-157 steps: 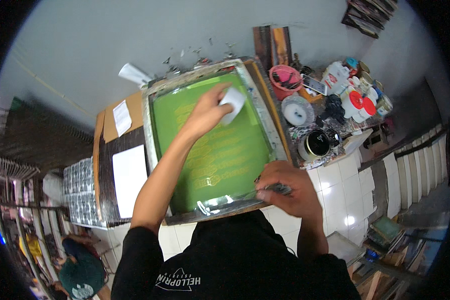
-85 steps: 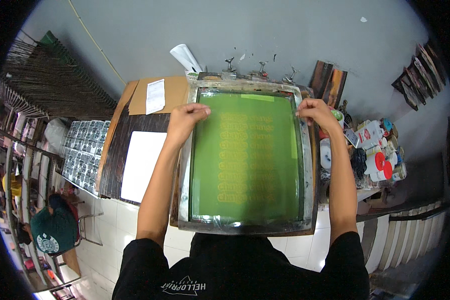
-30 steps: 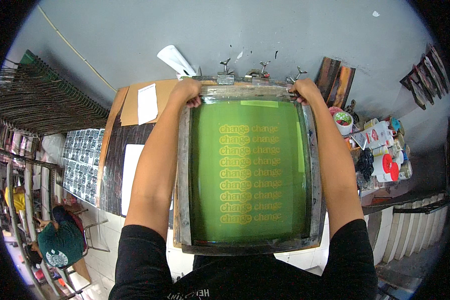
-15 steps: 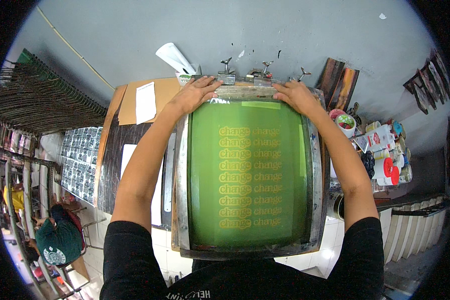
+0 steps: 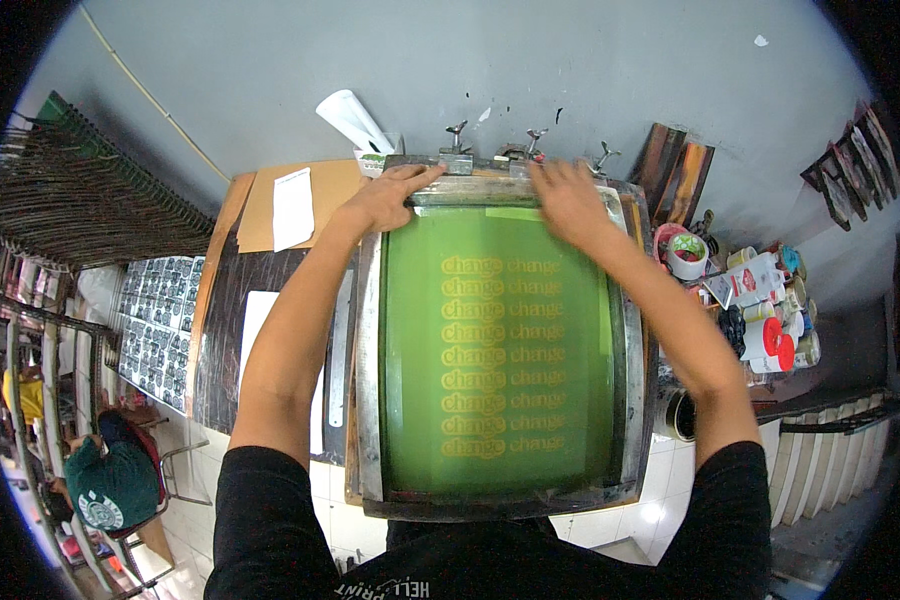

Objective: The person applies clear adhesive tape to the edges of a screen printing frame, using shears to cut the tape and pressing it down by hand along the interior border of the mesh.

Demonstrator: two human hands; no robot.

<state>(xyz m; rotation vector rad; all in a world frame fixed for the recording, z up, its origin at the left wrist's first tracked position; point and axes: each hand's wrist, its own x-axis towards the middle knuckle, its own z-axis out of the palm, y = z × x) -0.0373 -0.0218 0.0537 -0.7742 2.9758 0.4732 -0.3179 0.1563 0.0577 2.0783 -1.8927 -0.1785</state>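
A silk-screen printing frame [image 5: 368, 350] with a grey metal border lies in front of me. Its green mesh [image 5: 480, 230] carries several rows of yellowish repeated lettering. At the frame's far left corner rests my left hand [image 5: 385, 200], fingers stretched along the far bar toward a metal hinge clamp [image 5: 457, 160]. My right hand [image 5: 573, 203] lies over the far bar on the right, fingers extended and slightly apart, the tips by a second clamp [image 5: 518, 152]. Neither hand holds anything that shows. Wing screws [image 5: 536, 135] stick up from the clamps near the wall.
On the dark table, left, are brown cardboard [image 5: 255, 215], white paper [image 5: 292, 208] and a metal ruler [image 5: 338, 370]. Ink tubs and tape [image 5: 765, 340] crowd the right side. A wire drying rack [image 5: 110, 190] stands left; a seated person [image 5: 120, 485] is lower left.
My right hand has slid left along the far bar, toward the middle clamp. My left hand stays at the left corner with its fingers shifted slightly. The view has moved a little.
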